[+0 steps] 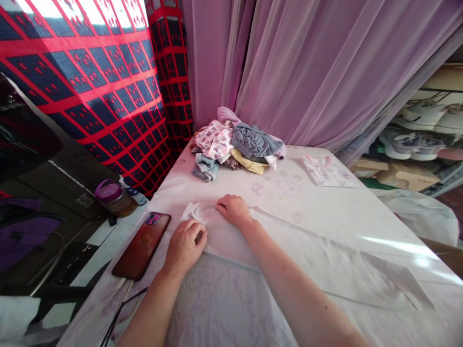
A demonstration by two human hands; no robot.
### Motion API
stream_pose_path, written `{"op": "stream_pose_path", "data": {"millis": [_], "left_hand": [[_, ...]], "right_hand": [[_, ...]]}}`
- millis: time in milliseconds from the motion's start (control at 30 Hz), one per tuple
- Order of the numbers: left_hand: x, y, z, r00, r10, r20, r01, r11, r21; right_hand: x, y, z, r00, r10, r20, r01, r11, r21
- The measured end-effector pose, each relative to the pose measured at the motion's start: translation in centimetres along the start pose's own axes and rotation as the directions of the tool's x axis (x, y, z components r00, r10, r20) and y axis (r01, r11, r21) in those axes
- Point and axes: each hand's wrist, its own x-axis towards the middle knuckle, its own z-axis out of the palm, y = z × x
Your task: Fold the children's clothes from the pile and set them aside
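A long white ribbed garment (300,241) lies spread across the table, its gathered, lacy-looking end to the left and a narrower end to the right. My left hand (186,241) is at the lower left of that garment, thumb and fingers curled together on its edge. Along the upper edge, close to the gathered end, my right hand (233,209) has its fingers bent and pinched on the fabric. Some of the cloth under both hands is hidden by the fingers.
A heap of clothes (238,142) sits at the table's far side, with a folded pink-and-white garment (325,171) to its right. A phone (142,246) with cables lies at the left edge. Beyond are a purple-lidded jar (115,197), curtains (289,72) and shoes (412,144) on shelves.
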Motion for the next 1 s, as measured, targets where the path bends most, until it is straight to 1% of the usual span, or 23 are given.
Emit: {"op": "stream_pose_path", "data": {"millis": [133, 200, 267, 367, 500, 600, 667, 767, 833, 933, 1000], "left_hand": [[0.1, 0.2, -0.1, 0.999, -0.012, 0.051, 0.010, 0.999, 0.030], [0.1, 0.2, -0.2, 0.998, -0.017, 0.059, 0.015, 0.999, 0.037], [0.1, 0.3, -0.3, 0.998, -0.024, 0.065, 0.022, 0.999, 0.032], [0.1, 0.4, -0.3, 0.997, -0.030, 0.069, 0.030, 1.000, 0.008], [0.1, 0.4, -0.3, 0.997, -0.028, 0.068, 0.028, 1.000, 0.010], [0.1, 0.4, -0.2, 0.998, -0.021, 0.062, 0.020, 0.999, 0.031], [0.1, 0.3, -0.1, 0.998, -0.016, 0.061, 0.014, 0.999, 0.033], [0.0, 0.2, -0.1, 0.998, -0.012, 0.060, 0.011, 1.000, 0.023], [0.0, 0.1, -0.1, 0.998, -0.011, 0.059, 0.010, 1.000, 0.013], [0.0, 0.2, -0.2, 0.998, -0.015, 0.058, 0.015, 1.000, 0.002], [0.0, 0.2, -0.2, 0.999, -0.016, 0.052, 0.017, 1.000, -0.011]], "right_hand": [[0.1, 0.1, 0.6, 0.997, 0.052, -0.049, -0.052, 0.999, -0.008], [0.3, 0.1, 0.7, 0.996, 0.079, -0.050, -0.079, 0.997, 0.004], [0.3, 0.4, 0.6, 0.997, 0.073, -0.038, -0.072, 0.997, 0.025], [-0.3, 1.7, -0.4, 0.999, 0.045, -0.014, -0.044, 0.998, 0.054], [-1.9, 4.3, -1.9, 0.997, 0.077, 0.020, -0.078, 0.996, 0.049], [-2.9, 5.4, -1.8, 0.997, 0.070, 0.008, -0.071, 0.996, 0.056], [-3.1, 5.4, -1.2, 0.996, 0.086, -0.027, -0.084, 0.994, 0.066], [-3.0, 5.0, -0.2, 0.981, 0.174, -0.088, -0.170, 0.984, 0.050], [-2.9, 4.9, 0.0, 0.972, 0.213, -0.100, -0.210, 0.977, 0.040], [-3.0, 4.9, -0.1, 0.976, 0.202, -0.079, -0.198, 0.979, 0.057], [-3.3, 4.8, -0.2, 0.981, 0.169, -0.100, -0.162, 0.984, 0.073]]}}
